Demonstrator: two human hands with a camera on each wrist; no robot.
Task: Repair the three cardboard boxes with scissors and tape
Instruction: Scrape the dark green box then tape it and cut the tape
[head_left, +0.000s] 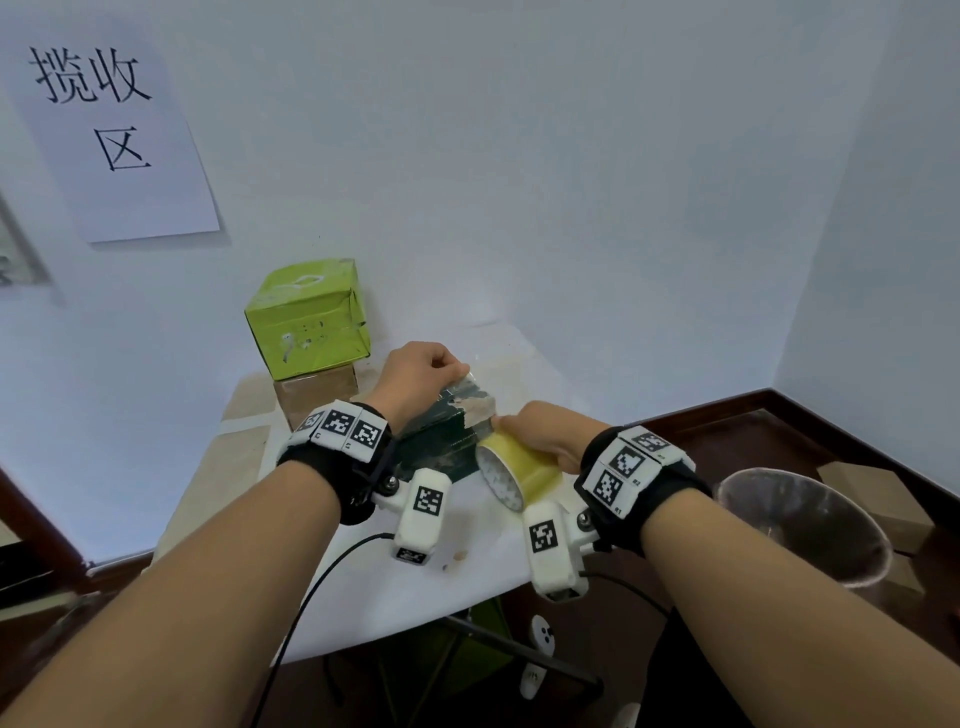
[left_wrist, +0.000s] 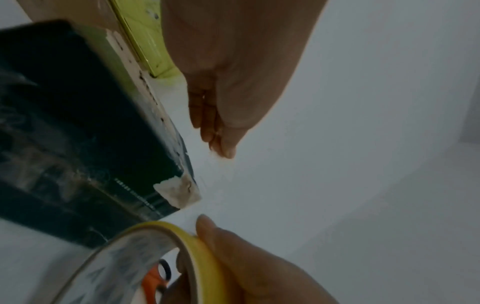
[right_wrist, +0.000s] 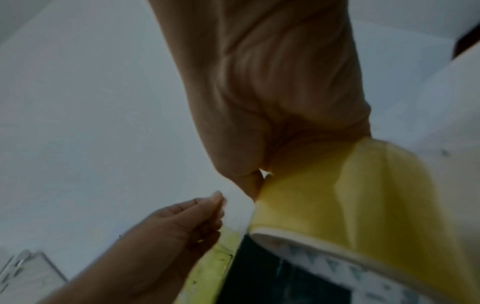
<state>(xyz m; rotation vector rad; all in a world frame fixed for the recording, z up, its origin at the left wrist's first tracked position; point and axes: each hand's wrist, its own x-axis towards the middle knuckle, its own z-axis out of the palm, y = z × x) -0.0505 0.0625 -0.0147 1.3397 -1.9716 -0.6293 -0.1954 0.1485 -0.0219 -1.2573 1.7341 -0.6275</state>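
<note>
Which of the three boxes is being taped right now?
The dark green box, lying flat between both hands; the lime-green box sits stacked on the brown box behind, untouched.

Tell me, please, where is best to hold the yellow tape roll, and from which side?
Probably grip the tape roll across its yellow outer band from the right, as the right hand does. The roll stands on edge, with its open core facing the person.

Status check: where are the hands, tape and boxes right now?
Right hand grips tape roll; left hand pinches tape end over dark box. Green box behind. Nothing blocking.
</note>
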